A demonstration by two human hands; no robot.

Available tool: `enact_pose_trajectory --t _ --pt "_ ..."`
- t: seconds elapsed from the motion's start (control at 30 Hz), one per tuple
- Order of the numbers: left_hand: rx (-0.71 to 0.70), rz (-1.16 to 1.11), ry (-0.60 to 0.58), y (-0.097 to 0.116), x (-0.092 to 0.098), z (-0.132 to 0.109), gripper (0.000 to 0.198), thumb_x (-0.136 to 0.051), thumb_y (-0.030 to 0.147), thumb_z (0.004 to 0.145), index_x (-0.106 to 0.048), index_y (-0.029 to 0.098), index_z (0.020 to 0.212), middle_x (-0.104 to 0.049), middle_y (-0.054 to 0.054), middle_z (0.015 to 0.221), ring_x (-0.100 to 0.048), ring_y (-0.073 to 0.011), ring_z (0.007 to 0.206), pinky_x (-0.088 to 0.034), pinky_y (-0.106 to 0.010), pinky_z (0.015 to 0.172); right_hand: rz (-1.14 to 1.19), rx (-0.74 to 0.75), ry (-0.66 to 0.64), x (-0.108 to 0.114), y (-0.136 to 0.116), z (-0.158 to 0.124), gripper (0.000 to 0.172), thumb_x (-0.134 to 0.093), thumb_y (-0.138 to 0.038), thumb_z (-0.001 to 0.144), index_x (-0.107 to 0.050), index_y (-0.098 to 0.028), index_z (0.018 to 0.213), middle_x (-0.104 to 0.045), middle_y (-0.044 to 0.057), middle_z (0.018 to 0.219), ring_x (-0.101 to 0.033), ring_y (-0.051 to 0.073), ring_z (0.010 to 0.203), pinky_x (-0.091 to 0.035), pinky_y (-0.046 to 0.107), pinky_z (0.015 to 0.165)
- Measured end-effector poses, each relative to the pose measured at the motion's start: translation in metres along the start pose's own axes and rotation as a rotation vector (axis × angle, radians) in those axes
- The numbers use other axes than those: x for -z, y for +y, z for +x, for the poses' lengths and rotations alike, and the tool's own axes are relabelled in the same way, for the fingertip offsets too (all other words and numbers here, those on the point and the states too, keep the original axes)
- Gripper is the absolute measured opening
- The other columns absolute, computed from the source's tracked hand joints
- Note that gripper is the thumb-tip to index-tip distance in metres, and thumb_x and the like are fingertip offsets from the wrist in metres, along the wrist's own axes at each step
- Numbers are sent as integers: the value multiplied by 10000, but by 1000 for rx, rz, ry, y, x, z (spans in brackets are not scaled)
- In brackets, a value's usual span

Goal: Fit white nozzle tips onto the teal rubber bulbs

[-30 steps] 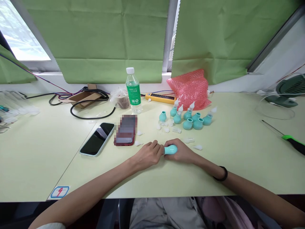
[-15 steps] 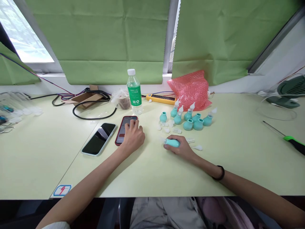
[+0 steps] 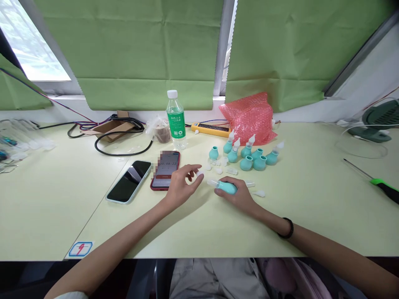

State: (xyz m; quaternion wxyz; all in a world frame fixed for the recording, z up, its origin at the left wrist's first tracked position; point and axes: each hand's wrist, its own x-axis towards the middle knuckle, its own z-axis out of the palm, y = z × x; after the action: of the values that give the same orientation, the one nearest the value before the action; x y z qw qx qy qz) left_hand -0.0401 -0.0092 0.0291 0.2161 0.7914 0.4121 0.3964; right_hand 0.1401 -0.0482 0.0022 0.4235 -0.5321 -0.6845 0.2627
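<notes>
My right hand (image 3: 238, 196) is wrapped round a teal squeeze bulb (image 3: 227, 187), whose clear nozzle (image 3: 213, 182) points left. My left hand (image 3: 182, 185) is just left of that nozzle, with a small white piece (image 3: 198, 173) between thumb and fingers. Beyond the hands stand several teal bulbs, some bare like this open-necked bulb (image 3: 246, 163), others bearing pale pointed tips (image 3: 237, 144). Small white caps (image 3: 219, 170) and a clear tube piece (image 3: 231, 171) lie in front of them. Beside my right hand rests a white pointed tip (image 3: 259, 193).
A red-cased phone (image 3: 165, 170) showing a timer and a dark-screened phone (image 3: 129, 182) lie left. Behind stand a water bottle (image 3: 176, 124), a yellow device (image 3: 212, 129) and a pink bubble-wrap bag (image 3: 251, 120). A screwdriver (image 3: 374, 179) lies right, cables (image 3: 124, 155) far left.
My left hand has moved off the red-cased phone and rightward toward the nozzle, and a white piece now shows at its fingertips. My right hand still holds the bulb, almost unmoved.
</notes>
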Motion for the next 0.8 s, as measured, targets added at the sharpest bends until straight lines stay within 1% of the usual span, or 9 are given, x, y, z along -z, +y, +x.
enact_pose_trajectory --t 0.07,0.13,0.2,0.3,0.37,0.47,0.63,0.73,0.8 --pt "132 -268 -53 2 -3 -2 348 -461 340 729 -522 149 1013 -585 -52 845 -534 -123 690 -466 -255 623 -21 30 3 0 0 -1 205 -540 -367 655 -551 -172 716 -550 4 634 -487 133 575 -398 245 535" --pt "227 -474 -114 2 -6 -2 335 -481 351 713 -561 123 944 -591 -70 887 -554 -146 737 -481 -272 651 -38 48 12 -1 0 -1 202 -536 -362 660 -554 -171 724 -552 1 627 -487 129 563 -394 237 520" --pt "296 -619 -158 1 -7 -1 318 -513 354 691 -576 99 870 -605 -85 879 -568 -172 756 -488 -304 673 -60 59 25 -2 1 -2 201 -534 -361 663 -554 -170 726 -550 -4 616 -486 125 553 -392 231 512" --pt "387 -754 -203 1 -7 0 327 -554 345 665 -545 84 863 -633 -89 768 -592 -196 738 -489 -347 686 -95 78 50 -2 1 -2 193 -527 -355 672 -549 -170 724 -548 -6 609 -486 122 547 -393 229 515" --pt "431 -801 -220 1 -6 0 320 -578 345 646 -538 81 822 -640 -89 724 -601 -202 723 -484 -362 703 -122 98 51 -2 0 -3 183 -520 -346 681 -547 -172 731 -551 -4 607 -487 122 541 -394 230 513" --pt "455 -841 -234 0 -5 0 309 -605 358 614 -535 83 736 -643 -88 686 -609 -205 699 -479 -375 720 -172 159 56 -2 1 -5 165 -515 -329 688 -546 -179 750 -565 1 617 -503 126 544 -403 237 522" --pt "454 -845 -235 -3 -5 0 284 -592 363 628 -534 87 656 -639 -89 649 -613 -206 635 -495 -366 668 -279 278 107 -4 2 -8 157 -505 -299 696 -541 -182 795 -601 32 696 -548 151 618 -421 261 582" --pt "420 -840 -232 -3 -4 0 257 -586 339 641 -550 87 675 -636 -79 637 -612 -200 624 -496 -350 651 -285 274 104 -3 1 -8 158 -510 -299 695 -541 -180 793 -599 35 695 -545 153 616 -419 264 581" --pt "390 -842 -247 -3 -4 0 243 -582 322 649 -560 84 698 -636 -79 647 -611 -196 629 -494 -342 650 -248 219 80 -1 -2 -7 156 -517 -312 693 -543 -180 771 -589 21 662 -531 142 584 -414 254 556"
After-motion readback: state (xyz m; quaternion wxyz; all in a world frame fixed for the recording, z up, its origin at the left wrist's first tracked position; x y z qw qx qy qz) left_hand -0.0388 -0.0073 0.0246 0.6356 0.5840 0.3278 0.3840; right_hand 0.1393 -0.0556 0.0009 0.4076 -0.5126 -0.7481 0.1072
